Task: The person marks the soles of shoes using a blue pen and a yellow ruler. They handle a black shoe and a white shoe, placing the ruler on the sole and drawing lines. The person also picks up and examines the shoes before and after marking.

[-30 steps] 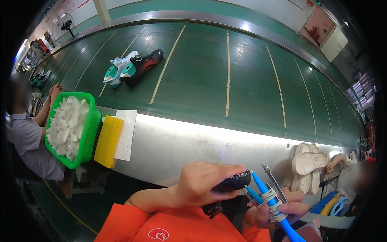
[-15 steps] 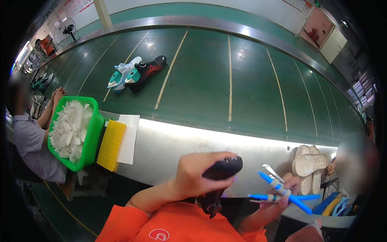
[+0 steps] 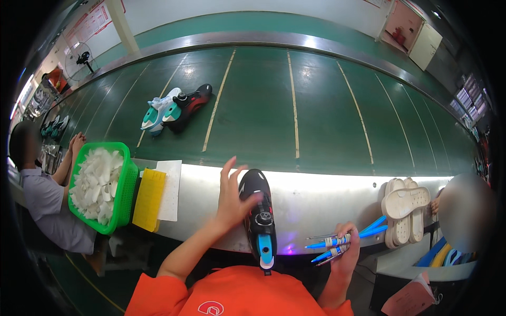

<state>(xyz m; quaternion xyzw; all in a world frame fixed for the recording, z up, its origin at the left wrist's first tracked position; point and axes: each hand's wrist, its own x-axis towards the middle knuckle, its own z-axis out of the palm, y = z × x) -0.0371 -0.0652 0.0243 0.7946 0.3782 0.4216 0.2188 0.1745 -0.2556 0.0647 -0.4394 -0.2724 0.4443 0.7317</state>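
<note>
A black shoe (image 3: pixel 258 192) with red sides, a dial on its tongue and a blue insert at the heel stands on the metal ledge in front of me, toe pointing away. Over its left side is my left hand (image 3: pixel 231 197), fingers spread and thumb resting at the upper. My right hand (image 3: pixel 346 246), at the ledge's near edge, is closed around two blue pens (image 3: pixel 337 241), each with a thin metal rod bound to it by pale bands. Their tips point left toward the shoe.
A green basket (image 3: pixel 126 187) of white scraps stands left, beside yellow cards (image 3: pixel 148 197) and a white sheet (image 3: pixel 171 184). Pale soles (image 3: pixel 403 203) lie at right. Two shoes (image 3: pixel 176 110) rest on the green conveyor belt (image 3: pixel 253 116). People sit at both sides.
The shoe, earlier tilted up in my left hand, now stands on the ledge, and my left fingers have spread. My right hand has turned the pens so their tips point left.
</note>
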